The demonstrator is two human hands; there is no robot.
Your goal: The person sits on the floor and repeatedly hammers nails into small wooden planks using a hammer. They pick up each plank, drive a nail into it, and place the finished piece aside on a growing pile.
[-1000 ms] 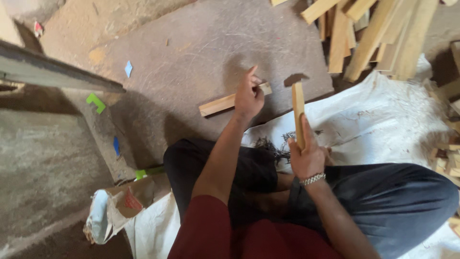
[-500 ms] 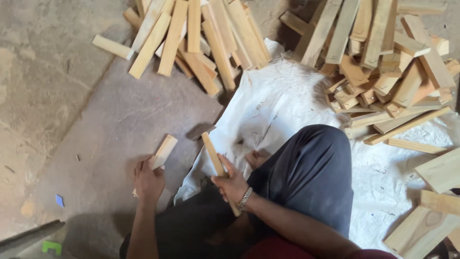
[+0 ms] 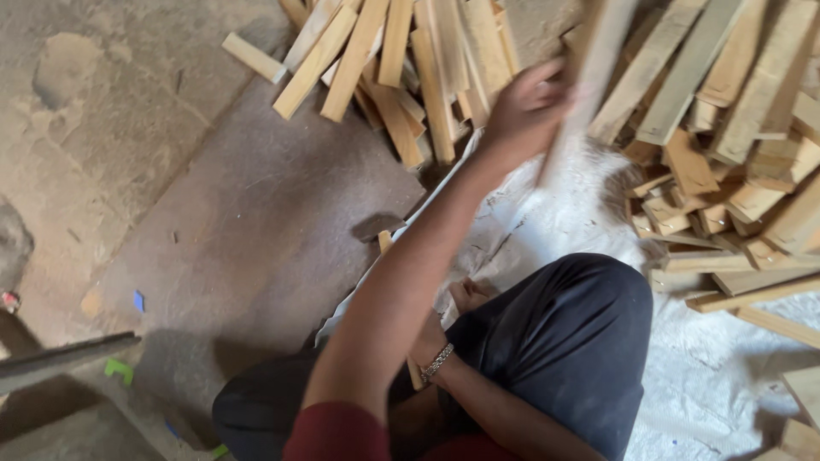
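My left hand (image 3: 523, 109) is raised over the far pile, shut on a long pale wooden strip (image 3: 591, 72) that is blurred by motion. My left arm crosses the middle of the view. Behind it, near my lap, my right hand (image 3: 424, 339) with a metal bracelet grips a short upright wooden stick (image 3: 384, 242); only the stick's top and bottom ends show. I sit cross-legged in dark trousers (image 3: 564, 341) at the edge of a white woven sheet (image 3: 555, 218).
Several loose wooden strips (image 3: 397, 68) lie heaped at the top. More offcuts and planks (image 3: 726, 171) are piled on the right. A grey metal bar (image 3: 60, 358) and a green scrap (image 3: 118, 370) lie at lower left on the dusty concrete floor (image 3: 213, 222).
My left hand has left the floor on the left and swung up to the far pile with a wooden strip. The right hand still holds its stick near my lap. The view shifted right.
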